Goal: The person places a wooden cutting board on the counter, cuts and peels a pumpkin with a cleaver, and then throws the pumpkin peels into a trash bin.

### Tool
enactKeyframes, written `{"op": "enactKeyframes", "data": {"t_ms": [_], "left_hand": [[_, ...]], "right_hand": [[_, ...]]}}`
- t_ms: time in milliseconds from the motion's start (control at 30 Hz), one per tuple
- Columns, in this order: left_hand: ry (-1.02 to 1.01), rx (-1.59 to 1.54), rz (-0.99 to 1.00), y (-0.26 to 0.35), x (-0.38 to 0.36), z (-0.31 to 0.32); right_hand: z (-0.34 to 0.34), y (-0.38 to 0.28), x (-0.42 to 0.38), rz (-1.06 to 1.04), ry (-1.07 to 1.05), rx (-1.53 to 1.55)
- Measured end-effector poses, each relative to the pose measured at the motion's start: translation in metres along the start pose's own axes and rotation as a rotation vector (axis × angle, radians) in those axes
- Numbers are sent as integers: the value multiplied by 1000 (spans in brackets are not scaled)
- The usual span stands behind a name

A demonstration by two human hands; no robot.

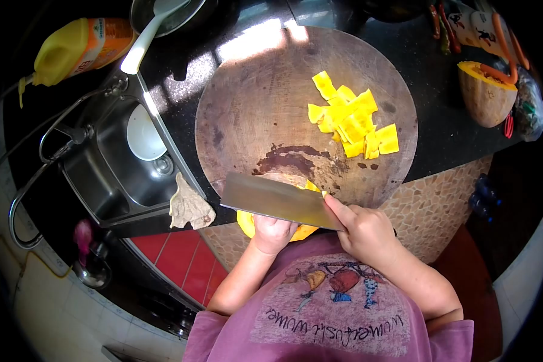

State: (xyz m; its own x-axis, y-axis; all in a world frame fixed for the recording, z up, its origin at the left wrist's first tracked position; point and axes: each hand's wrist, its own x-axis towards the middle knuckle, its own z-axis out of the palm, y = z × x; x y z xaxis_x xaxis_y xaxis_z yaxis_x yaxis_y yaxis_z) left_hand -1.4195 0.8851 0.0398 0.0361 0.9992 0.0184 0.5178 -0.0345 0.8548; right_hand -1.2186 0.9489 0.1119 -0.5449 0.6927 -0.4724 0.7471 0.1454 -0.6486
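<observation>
My right hand (368,230) grips a cleaver (274,199), the index finger stretched along the blade's rear end and the handle hidden in the palm. The broad blade lies slantwise across the near edge of a round wooden chopping board (247,102). Below it, my left hand (274,234) is closed on a piece of yellow pumpkin (245,223); the blade covers its fingertips and much of the piece. Whether the edge touches the flesh cannot be made out. Cut pumpkin pieces (353,120) lie heaped on the board's right half.
To the left is a steel sink (90,178) with a white bowl (146,134) in it. A crumpled cloth (190,204) hangs at its corner. Behind stand a yellow bottle (66,51) and a pan (178,21). A cut pumpkin (487,99) sits on the far right.
</observation>
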Motion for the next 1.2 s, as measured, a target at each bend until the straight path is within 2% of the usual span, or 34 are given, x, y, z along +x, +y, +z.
{"op": "enactKeyframes", "data": {"t_ms": [67,167,300,367,433,567,700,967,1200], "left_hand": [[39,318,144,7,7,-3],[60,315,169,-3,-3,2],[41,354,127,4,3,-2],[31,321,110,0,-3,-2],[-20,159,60,-6,-8,-1],[22,33,30,-3,-4,-1],[53,35,37,-2,0,1],[72,351,125,3,-1,1],[27,374,133,1,-2,1]], "right_hand": [[5,-3,15,37,-57,32],[15,1,42,62,-137,-10],[-5,1,17,69,-66,62],[-7,1,6,51,-77,65],[-13,-3,5,14,-98,22],[-16,-3,10,-18,-93,14],[-15,-3,16,-12,-107,-2],[5,-13,32,70,-110,-16],[-15,7,11,217,-207,8]]}}
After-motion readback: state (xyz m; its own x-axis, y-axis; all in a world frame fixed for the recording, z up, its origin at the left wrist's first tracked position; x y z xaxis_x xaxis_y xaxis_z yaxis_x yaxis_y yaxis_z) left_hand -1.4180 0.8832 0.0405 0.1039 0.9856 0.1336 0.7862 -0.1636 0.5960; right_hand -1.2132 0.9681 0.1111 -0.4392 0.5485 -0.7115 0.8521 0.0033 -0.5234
